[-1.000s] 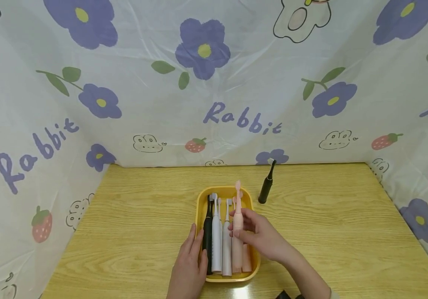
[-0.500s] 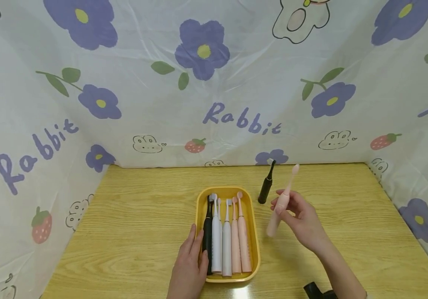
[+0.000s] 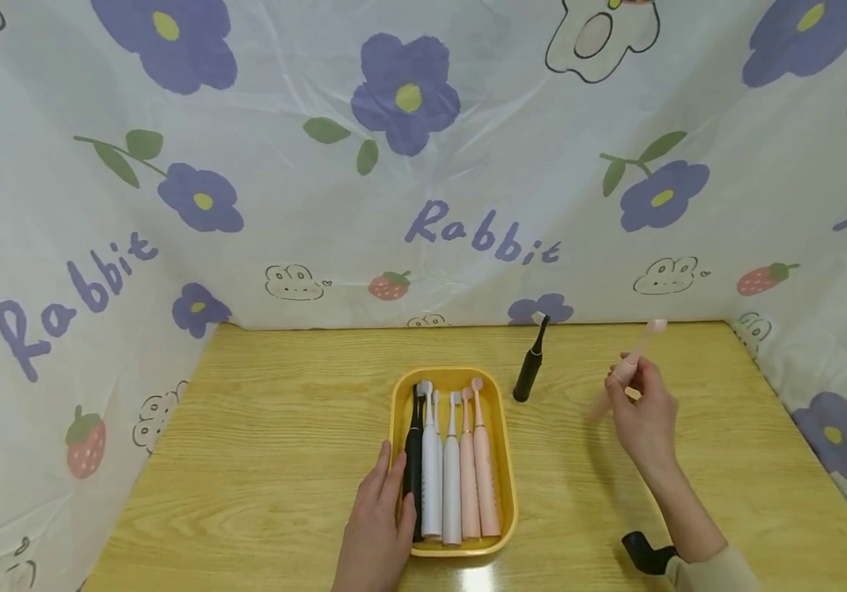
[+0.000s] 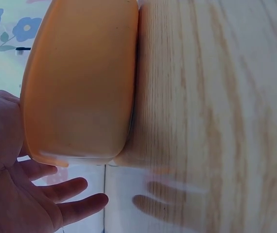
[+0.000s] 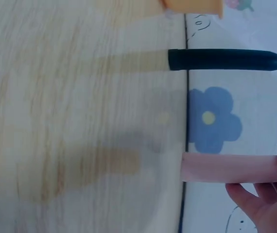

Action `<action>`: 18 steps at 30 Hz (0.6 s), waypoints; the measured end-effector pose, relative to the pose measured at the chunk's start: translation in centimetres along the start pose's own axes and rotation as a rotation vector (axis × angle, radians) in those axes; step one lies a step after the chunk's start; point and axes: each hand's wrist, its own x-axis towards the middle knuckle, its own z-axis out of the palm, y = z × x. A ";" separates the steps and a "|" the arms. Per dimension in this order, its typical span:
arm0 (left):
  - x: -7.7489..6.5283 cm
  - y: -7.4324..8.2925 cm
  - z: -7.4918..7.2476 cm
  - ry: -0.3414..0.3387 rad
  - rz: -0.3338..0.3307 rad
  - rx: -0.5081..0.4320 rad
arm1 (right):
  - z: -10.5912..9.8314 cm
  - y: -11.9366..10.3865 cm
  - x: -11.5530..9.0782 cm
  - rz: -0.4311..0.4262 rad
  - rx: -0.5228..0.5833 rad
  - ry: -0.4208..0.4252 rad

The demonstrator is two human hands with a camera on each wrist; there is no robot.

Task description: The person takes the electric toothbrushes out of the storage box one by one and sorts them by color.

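My right hand [image 3: 643, 403] holds a pink electric toothbrush [image 3: 625, 372] by its handle, out to the right of the tray. In the right wrist view the toothbrush's pink handle [image 5: 231, 168] stands between the thumb and fingers, its lower end toward the table. My left hand [image 3: 377, 518] rests at the left rim of a yellow tray [image 3: 506, 460], fingers fairly straight. The left wrist view shows the tray's outer wall [image 4: 82, 82] beside this hand. In the tray lie a black toothbrush [image 3: 414, 460], white ones [image 3: 432, 485] and two pink ones [image 3: 485, 477], heads toward the back.
A black electric toothbrush [image 3: 529, 370] stands upright on the wooden table [image 3: 268, 460], behind and right of the tray. A patterned cloth [image 3: 305, 205] hangs behind and at both sides. Beside the right wrist shows a black device [image 3: 645, 552].
My right hand has lifted the pink toothbrush from over the tray and carried it right, past the standing black one. The left hand has stayed at the tray.
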 end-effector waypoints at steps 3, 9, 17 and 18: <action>0.0 0.0 -0.1 -0.010 -0.006 0.000 | 0.3 0.9 0.3 -0.030 0.008 0.035; 0.1 0.1 -0.2 -0.022 -0.008 0.001 | 1.0 2.7 1.2 -0.046 0.020 0.109; 0.0 -0.1 -0.2 -0.012 0.000 0.003 | 1.8 3.9 1.8 -0.074 0.026 0.147; -0.1 -0.1 -0.2 -0.009 0.003 0.005 | 1.8 4.0 1.8 -0.074 0.024 0.147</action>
